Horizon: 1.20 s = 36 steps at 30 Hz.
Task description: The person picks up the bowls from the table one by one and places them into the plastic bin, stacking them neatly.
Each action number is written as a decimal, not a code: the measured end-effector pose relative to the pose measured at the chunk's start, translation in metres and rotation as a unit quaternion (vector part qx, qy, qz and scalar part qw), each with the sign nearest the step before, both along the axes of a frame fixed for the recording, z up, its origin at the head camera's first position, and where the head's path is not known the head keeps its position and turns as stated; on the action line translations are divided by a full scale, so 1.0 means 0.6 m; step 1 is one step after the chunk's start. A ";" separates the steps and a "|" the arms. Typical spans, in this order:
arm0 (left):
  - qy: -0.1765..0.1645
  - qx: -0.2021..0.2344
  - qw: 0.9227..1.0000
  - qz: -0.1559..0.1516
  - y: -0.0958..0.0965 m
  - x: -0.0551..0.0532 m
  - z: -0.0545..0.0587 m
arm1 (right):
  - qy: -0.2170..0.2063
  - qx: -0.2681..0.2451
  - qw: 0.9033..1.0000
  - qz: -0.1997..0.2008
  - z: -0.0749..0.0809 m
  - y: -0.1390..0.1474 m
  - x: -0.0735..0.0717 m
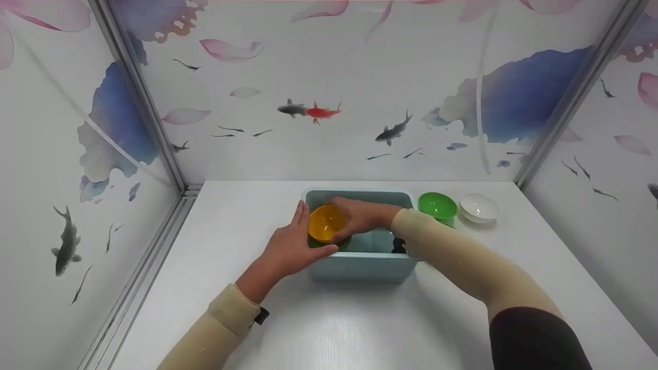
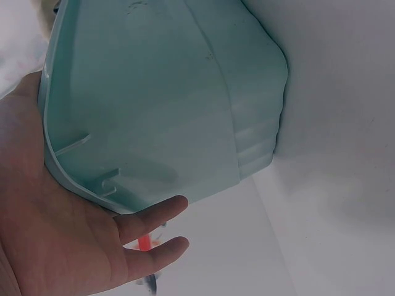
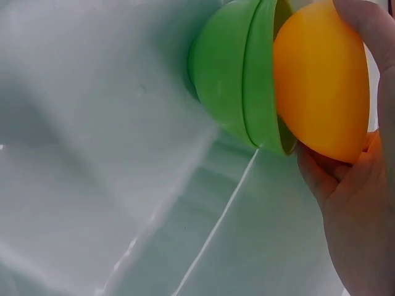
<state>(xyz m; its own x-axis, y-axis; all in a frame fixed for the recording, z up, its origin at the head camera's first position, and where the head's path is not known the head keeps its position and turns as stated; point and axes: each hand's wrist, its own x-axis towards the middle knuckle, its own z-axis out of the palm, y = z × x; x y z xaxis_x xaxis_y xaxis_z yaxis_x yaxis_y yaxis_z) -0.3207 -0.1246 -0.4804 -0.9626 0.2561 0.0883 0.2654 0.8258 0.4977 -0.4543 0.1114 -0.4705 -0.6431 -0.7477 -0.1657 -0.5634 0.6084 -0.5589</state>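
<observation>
A yellow-orange bowl [image 1: 325, 223] is gripped by its rim in my right hand [image 1: 366, 215], fingers on the far side and thumb on the near side. It is inside the left end of a pale blue-green plastic bin [image 1: 362, 268]. In the right wrist view, two nested green bowls [image 3: 225, 68] sit in the bin, and the orange bowl's base enters the upper one's mouth. My left hand [image 1: 294, 247] rests at the bin's front left corner, thumb along the front rim. Its fingers extend straight past the bin's outside in the left wrist view.
Right of the bin, a green bowl [image 1: 437, 206] and a white bowl [image 1: 479, 207] stand side by side on the white table [image 1: 236, 205]. Patterned panels [image 1: 339, 61] enclose the back and both sides.
</observation>
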 end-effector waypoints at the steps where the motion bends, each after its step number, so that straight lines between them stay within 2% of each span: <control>1: 0.000 -0.001 1.000 0.000 0.000 0.000 0.000 | 0.002 0.004 1.000 0.004 -0.002 0.000 0.000; 9: 0.006 -0.002 1.000 0.001 0.001 0.002 -0.002 | 0.027 0.064 0.997 0.028 -0.014 -0.003 0.001; 18: 0.019 -0.005 1.000 -0.005 -0.002 -0.001 -0.005 | 0.041 0.113 0.992 0.040 -0.006 -0.006 0.006; 23: 0.019 -0.003 1.000 -0.008 -0.002 0.002 -0.006 | 0.027 0.109 0.993 0.033 -0.010 -0.004 0.005; 31: 0.016 0.000 1.000 -0.005 0.000 0.004 -0.004 | 0.048 0.119 0.991 0.031 -0.007 -0.004 0.008; 36: 0.014 0.004 1.000 -0.004 0.000 0.003 -0.004 | 0.040 0.109 0.993 0.025 -0.004 -0.008 0.008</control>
